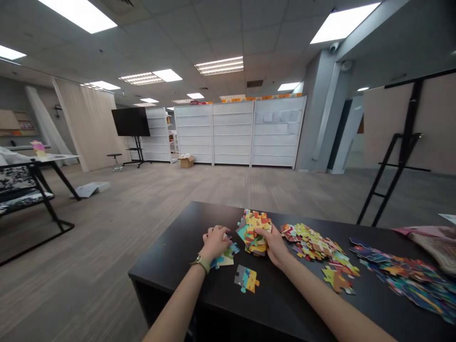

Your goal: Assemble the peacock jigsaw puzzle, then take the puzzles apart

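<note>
My left hand (215,243) is closed, its fingers curled over a few blue and yellow-green jigsaw puzzle pieces (225,259) on the table; the fingertips are partly hidden. In my right hand (276,244) is a thick stack of puzzle pieces (255,225), mostly yellow and orange, with teal and grey ones along the left side. The thumb lies across the top of the stack. Between my forearms, a single grey, yellow and teal puzzle piece (245,279) lies flat near the front of the black table (171,251).
Right of my right hand spreads a pile of red, yellow and tan pieces (313,242). Farther right lies a darker multicoloured pile (409,275), with a pink cloth item (427,232) behind it. A black stand (395,156) rises beyond the table.
</note>
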